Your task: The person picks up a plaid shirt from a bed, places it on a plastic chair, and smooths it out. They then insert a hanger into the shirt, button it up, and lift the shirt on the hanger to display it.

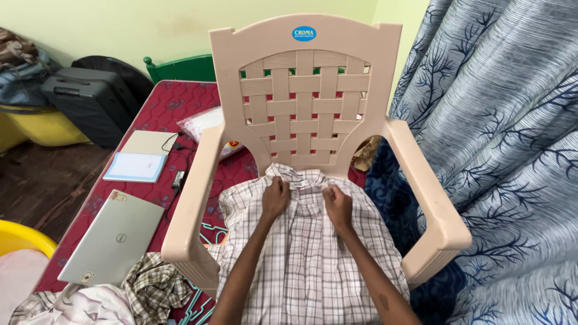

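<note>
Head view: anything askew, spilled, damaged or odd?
Nothing looks damaged or spilled. The checked shirt lies flat on the seat of the beige plastic chair, both hands, left hand and right hand, near its collar. Only untidy spot: crumpled clothes heaped at the bed's edge beside the closed laptop.

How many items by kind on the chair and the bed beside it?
Checked shirt on the chair, under the left hand and right hand: 1
Closed laptop: 1
Notebooks: 2
Crumpled garments: 2
Total: 6
</note>
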